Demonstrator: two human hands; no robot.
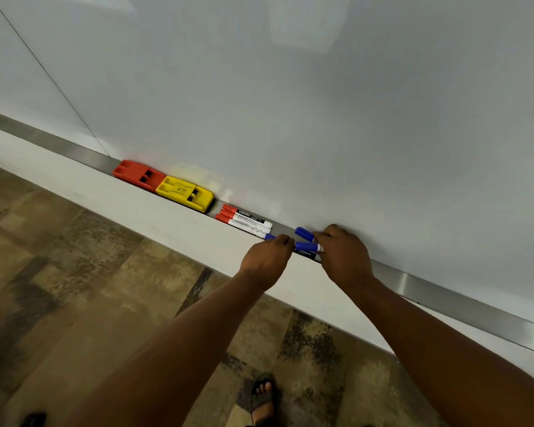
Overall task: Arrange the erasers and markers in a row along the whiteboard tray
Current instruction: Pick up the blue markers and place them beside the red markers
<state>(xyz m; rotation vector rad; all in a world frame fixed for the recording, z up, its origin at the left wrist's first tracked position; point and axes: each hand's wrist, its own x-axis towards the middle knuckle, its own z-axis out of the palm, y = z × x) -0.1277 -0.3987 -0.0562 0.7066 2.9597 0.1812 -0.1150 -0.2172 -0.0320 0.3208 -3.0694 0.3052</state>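
Note:
A red eraser (135, 175) and a yellow eraser (184, 193) lie end to end on the metal whiteboard tray (74, 152). To their right lie three red-capped markers (244, 220) side by side. Further right are blue-capped markers (305, 240). My left hand (267, 261) has its fingers curled on a blue-capped marker whose cap tip (269, 236) shows at the knuckles. My right hand (344, 254) grips the blue-capped markers by their barrels; two blue caps stick out to the left of its fingers. The barrels are hidden under the hand.
The whiteboard (290, 103) rises straight behind the tray. A white ledge (167, 217) runs below the tray's front. Patterned floor (74, 288) lies beneath, with my sandalled foot (262, 396). The tray continues bare to the right (444, 294).

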